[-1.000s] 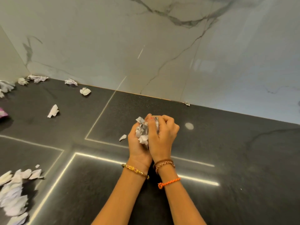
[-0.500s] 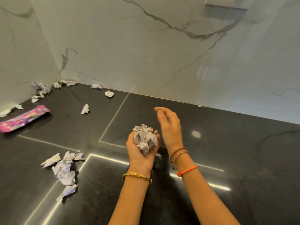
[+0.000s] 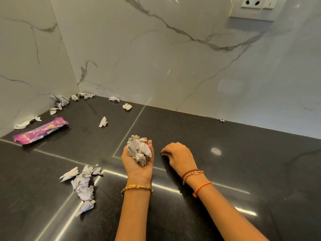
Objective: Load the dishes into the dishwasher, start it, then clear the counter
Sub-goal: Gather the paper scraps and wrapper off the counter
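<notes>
My left hand (image 3: 134,168) is palm up over the black counter (image 3: 234,171) and holds a wad of crumpled grey-white paper (image 3: 139,150) in its curled fingers. Just to its right, my right hand (image 3: 180,157) is knuckles up with its fingers curled down to the counter. Its fingertips pinch a tiny white paper scrap (image 3: 162,154). No dishes or dishwasher are in view.
A pile of torn paper (image 3: 83,186) lies front left of my left hand. A pink wrapper (image 3: 40,132) lies at far left. More scraps sit in the back corner (image 3: 60,101) and along the marble wall (image 3: 127,106). One lone scrap (image 3: 103,121) lies mid-counter. A wall socket (image 3: 253,7) is top right.
My hands, pressed together round the paper a second ago, have parted. The left one keeps the wad; the right one rose, then dropped to the counter. The view swung left and up.
</notes>
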